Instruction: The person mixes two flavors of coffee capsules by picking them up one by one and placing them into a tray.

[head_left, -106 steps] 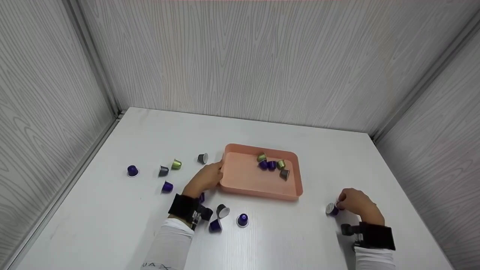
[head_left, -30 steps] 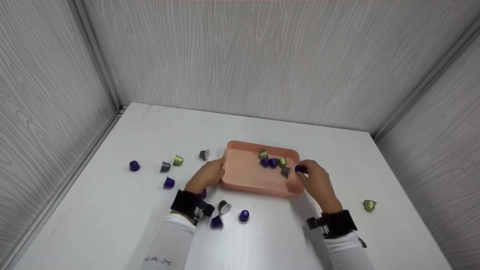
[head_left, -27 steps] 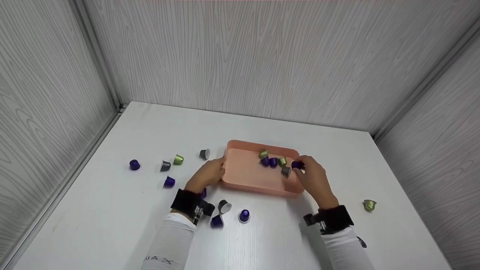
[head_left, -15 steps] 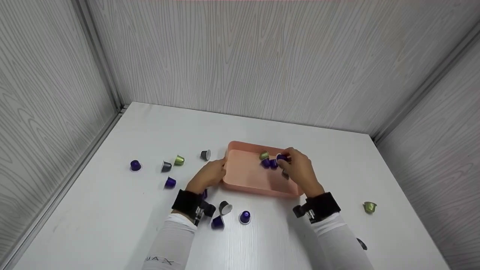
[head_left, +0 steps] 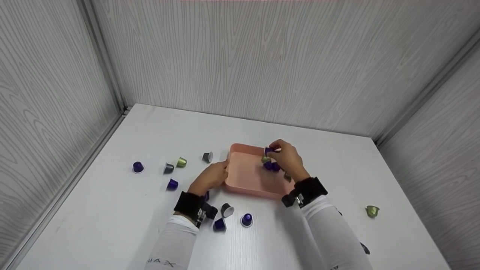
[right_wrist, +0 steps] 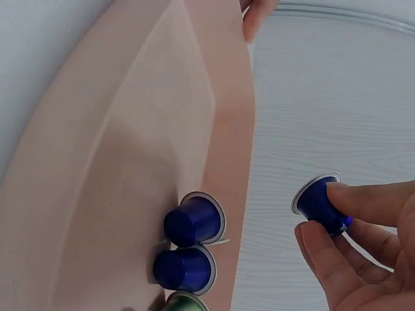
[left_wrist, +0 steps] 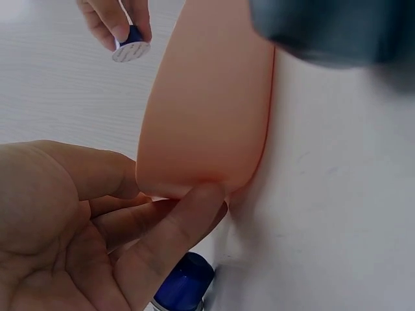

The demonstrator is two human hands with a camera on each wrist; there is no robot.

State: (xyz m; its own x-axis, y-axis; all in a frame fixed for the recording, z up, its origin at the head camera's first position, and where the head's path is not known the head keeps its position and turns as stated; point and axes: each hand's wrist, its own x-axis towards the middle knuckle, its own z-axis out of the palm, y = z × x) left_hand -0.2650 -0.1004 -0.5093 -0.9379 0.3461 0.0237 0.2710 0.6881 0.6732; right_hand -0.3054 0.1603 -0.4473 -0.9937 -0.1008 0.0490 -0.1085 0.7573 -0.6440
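The left hand (head_left: pixel 210 175) is pinching the pink tray (head_left: pixel 243 172) by its left side, with the thumb and fingers clamped on the wall. The tray is sitting near the middle of the white desk (head_left: pixel 105 213). The right hand (head_left: pixel 289 159) is pinching a purple cup (head_left: pixel 268 150) with its thumb and fingers, and is holding it up by the tray's back edge. In the tray, a green cup (head_left: pixel 266 159), two small purple cups (head_left: pixel 275 167) and a gray cup (head_left: pixel 287 177) are lying; the right hand is hiding part of that side. Near the desk's left edge, a lone purple cup (head_left: pixel 138 166) is standing. Before the tray's front left corner, a white-topped cup (head_left: pixel 227 210) is lying just beside a dark purple cup (head_left: pixel 219 225). Near the desk's right edge, a lone green cup (head_left: pixel 372 211) is sitting.
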